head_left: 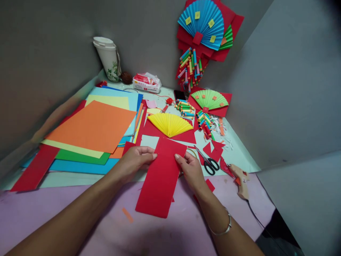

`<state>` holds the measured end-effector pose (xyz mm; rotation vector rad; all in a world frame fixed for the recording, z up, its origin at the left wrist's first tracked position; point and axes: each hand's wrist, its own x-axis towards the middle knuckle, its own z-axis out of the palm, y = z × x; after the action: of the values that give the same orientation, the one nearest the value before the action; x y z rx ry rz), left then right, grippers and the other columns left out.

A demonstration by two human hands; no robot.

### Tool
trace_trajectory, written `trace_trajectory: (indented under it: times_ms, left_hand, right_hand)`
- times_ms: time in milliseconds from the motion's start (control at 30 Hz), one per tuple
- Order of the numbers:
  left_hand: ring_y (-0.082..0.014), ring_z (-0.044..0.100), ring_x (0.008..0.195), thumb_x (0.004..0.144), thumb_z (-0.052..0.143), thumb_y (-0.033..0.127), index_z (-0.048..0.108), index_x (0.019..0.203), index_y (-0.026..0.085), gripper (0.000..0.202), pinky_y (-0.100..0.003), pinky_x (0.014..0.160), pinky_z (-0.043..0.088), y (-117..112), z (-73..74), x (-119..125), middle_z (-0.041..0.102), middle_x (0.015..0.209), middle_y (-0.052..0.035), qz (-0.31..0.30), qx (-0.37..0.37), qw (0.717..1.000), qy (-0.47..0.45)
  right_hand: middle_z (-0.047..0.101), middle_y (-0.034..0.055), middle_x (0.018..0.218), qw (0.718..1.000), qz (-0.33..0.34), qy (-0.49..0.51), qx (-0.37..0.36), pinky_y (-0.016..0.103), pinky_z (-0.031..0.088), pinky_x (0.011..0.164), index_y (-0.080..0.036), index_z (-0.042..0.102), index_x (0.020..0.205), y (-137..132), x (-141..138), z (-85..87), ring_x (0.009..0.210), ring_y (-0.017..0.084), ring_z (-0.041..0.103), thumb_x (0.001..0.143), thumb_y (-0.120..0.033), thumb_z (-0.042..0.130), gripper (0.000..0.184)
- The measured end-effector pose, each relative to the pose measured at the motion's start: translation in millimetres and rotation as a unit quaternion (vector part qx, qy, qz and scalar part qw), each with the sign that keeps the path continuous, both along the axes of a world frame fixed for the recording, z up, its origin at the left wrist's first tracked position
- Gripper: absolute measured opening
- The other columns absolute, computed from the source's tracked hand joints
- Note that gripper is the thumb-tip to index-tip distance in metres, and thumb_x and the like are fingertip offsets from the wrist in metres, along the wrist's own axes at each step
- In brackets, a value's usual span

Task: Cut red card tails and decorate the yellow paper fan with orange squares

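Note:
A long strip of red paper (pixel 161 181) is held up in front of me, slanting toward the lower left. My left hand (pixel 135 160) pinches its left edge between thumb and fingers. On the opposite edge, my right hand (pixel 189 169) grips it with the thumb on top. Just beyond the strip lies a pleated yellow paper fan (pixel 170 125) on a red sheet. Black-handled scissors (pixel 211 165) rest right of my right hand, beside red paper scraps (pixel 211 153). What lies under the strip is mostly hidden.
Stacked coloured paper (pixel 93 128) covers the left. A glue gun (pixel 241 181) with a cord lies at the right edge. Behind are a white cup (pixel 108 58), a tissue pack (pixel 147 83), small paper rolls (pixel 185 109) and a green fan (pixel 210 99). A blue fan decoration (pixel 204 25) hangs on the wall.

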<state>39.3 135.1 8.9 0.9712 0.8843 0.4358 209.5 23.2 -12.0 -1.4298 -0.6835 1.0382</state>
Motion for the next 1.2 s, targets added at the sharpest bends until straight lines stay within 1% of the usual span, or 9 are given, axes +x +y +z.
trace_trajectory:
  times_ms: [67,267,433,567,833,900,967,1067,1200]
  left_hand:
    - [-0.0167,0.071,0.066,0.07,0.08,0.025,0.07,0.075,0.016,0.014,-0.026,0.065,0.055,0.5,-0.6,0.3,0.076,0.07,-0.0045,0.003,0.001,1.0,0.002]
    - [-0.0189,0.072,0.069,0.066,0.083,0.028,0.071,0.076,0.015,0.02,-0.03,0.068,0.055,0.0,-1.1,0.1,0.077,0.075,-0.0066,0.005,-0.001,1.0,0.001]
    - [-0.0202,0.072,0.07,0.066,0.083,0.031,0.07,0.075,0.015,0.022,-0.032,0.071,0.055,0.2,-0.7,0.4,0.076,0.075,-0.0063,-0.002,0.0,1.0,0.002]
    - [-0.0186,0.07,0.066,0.067,0.082,0.029,0.067,0.072,0.016,0.02,-0.03,0.068,0.054,0.9,-1.0,0.9,0.074,0.071,-0.0046,0.007,-0.001,1.0,0.005]
    - [-0.0161,0.068,0.061,0.065,0.081,0.026,0.063,0.067,0.017,0.02,-0.027,0.063,0.052,2.0,-2.3,0.6,0.071,0.066,-0.0021,0.023,-0.005,1.0,0.009]
    - [-0.015,0.067,0.06,0.065,0.082,0.025,0.063,0.066,0.017,0.02,-0.026,0.062,0.052,2.3,-2.6,0.6,0.07,0.065,-0.0012,0.028,-0.007,1.0,0.011]
    - [-0.0145,0.067,0.059,0.065,0.082,0.026,0.064,0.067,0.017,0.02,-0.026,0.062,0.052,2.5,-2.4,0.3,0.071,0.065,-0.0013,0.024,-0.009,1.0,0.012]
    - [-0.0177,0.07,0.066,0.066,0.083,0.029,0.068,0.073,0.016,0.021,-0.029,0.067,0.054,2.4,-0.4,-0.9,0.074,0.071,-0.0044,0.005,-0.017,1.0,0.009]
    - [-0.0218,0.073,0.074,0.065,0.084,0.033,0.071,0.079,0.015,0.026,-0.032,0.072,0.055,3.0,3.8,-3.0,0.077,0.078,-0.0084,-0.003,-0.021,1.0,0.006]
  right_hand:
    - [0.071,0.0018,0.071,1.0,0.0,0.003,0.003,0.026,0.046,0.048,-0.018,0.068,0.09,0.3,-0.1,0.2,0.052,0.016,0.059,0.079,-0.051,0.072,0.035]
    - [0.067,-0.0008,0.064,1.0,-0.003,-0.002,-0.011,0.025,0.041,0.043,-0.02,0.066,0.087,0.6,-0.5,0.2,0.046,0.014,0.053,0.079,-0.051,0.072,0.033]
    - [0.068,-0.0005,0.065,1.0,-0.001,0.002,-0.013,0.027,0.042,0.044,-0.021,0.068,0.09,0.7,-1.7,3.7,0.048,0.016,0.054,0.077,-0.052,0.073,0.034]
    - [0.068,-0.0001,0.066,1.0,0.002,0.003,-0.01,0.026,0.042,0.044,-0.02,0.067,0.089,0.6,-1.9,4.4,0.049,0.015,0.054,0.078,-0.052,0.073,0.034]
    - [0.067,-0.0009,0.064,1.0,0.011,-0.007,-0.008,0.026,0.042,0.046,-0.019,0.07,0.095,0.6,-2.5,4.4,0.048,0.014,0.054,0.078,-0.054,0.072,0.039]
    - [0.068,0.0001,0.066,1.0,0.016,-0.011,-0.008,0.026,0.044,0.048,-0.018,0.07,0.093,0.2,-2.6,3.9,0.051,0.015,0.056,0.078,-0.054,0.073,0.039]
    - [0.072,0.0027,0.075,1.0,0.023,-0.008,-0.002,0.029,0.049,0.056,-0.018,0.071,0.093,-0.1,-2.3,2.5,0.06,0.018,0.062,0.078,-0.053,0.074,0.037]
    - [0.076,0.0055,0.087,1.0,0.026,0.002,0.006,0.034,0.053,0.069,-0.019,0.071,0.095,-0.2,-1.2,0.0,0.073,0.022,0.068,0.079,-0.051,0.074,0.036]
    - [0.075,0.0056,0.083,1.0,0.01,-0.011,-0.005,0.034,0.053,0.066,-0.019,0.07,0.089,0.2,0.4,-1.5,0.072,0.023,0.068,0.079,-0.053,0.074,0.036]
